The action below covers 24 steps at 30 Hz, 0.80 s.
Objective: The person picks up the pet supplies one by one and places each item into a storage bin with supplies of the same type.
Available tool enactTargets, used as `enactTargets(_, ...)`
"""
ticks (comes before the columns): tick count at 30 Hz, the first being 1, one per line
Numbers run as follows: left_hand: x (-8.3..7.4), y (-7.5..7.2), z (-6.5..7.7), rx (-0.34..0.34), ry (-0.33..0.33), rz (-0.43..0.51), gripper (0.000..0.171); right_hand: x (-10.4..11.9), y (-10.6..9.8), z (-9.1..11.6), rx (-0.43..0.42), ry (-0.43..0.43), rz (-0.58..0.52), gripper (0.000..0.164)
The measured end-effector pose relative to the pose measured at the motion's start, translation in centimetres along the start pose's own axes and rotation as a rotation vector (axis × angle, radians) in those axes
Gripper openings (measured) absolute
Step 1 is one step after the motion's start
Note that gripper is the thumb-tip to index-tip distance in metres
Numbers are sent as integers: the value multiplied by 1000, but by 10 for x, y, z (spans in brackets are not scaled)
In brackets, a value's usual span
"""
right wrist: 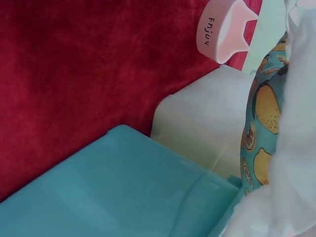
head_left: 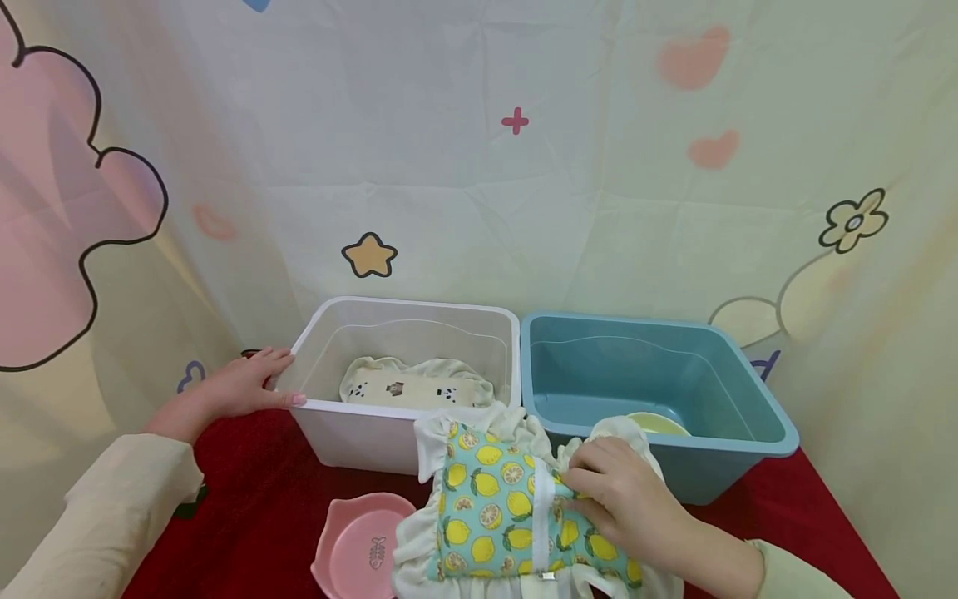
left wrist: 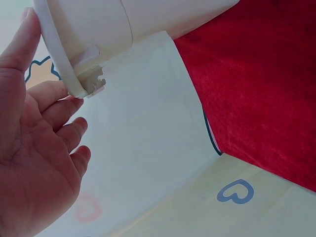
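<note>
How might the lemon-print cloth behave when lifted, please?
The lemon-print cloth would probably flop, since its white ruffles look loose and crumpled. It seems light, as the right hand alone grips it. Being gathered fabric, it seems unlikely to break.

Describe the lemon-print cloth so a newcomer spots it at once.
On the red tablecloth, a white bin stands beside a blue bin. In front of where they meet, the right hand holds the ruffled lemon-print cloth. Its yellow lemons on turquoise set it apart from the cream cloth with small animal motifs inside the white bin.
</note>
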<state>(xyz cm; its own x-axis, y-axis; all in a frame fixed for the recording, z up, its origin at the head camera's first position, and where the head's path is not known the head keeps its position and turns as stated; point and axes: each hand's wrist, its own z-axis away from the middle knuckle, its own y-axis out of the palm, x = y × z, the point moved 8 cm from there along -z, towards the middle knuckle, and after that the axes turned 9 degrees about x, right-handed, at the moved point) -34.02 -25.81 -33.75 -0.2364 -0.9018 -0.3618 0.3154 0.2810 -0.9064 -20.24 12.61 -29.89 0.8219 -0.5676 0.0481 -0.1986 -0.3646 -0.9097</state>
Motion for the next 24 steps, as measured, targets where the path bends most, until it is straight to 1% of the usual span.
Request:
enactTargets(8, -2, -1, 1, -2, 3, -4, 90, 1, -7, -9, -11, 10, 17, 27)
enactTargets(18, 0, 0, 1, -13, 10, -3, 91, -2, -7, -13, -12, 13, 21, 24)
enactTargets(24, 1, 1, 0, -10, 9, 2, 92, -6, -7, -17, 11, 41, 22, 23)
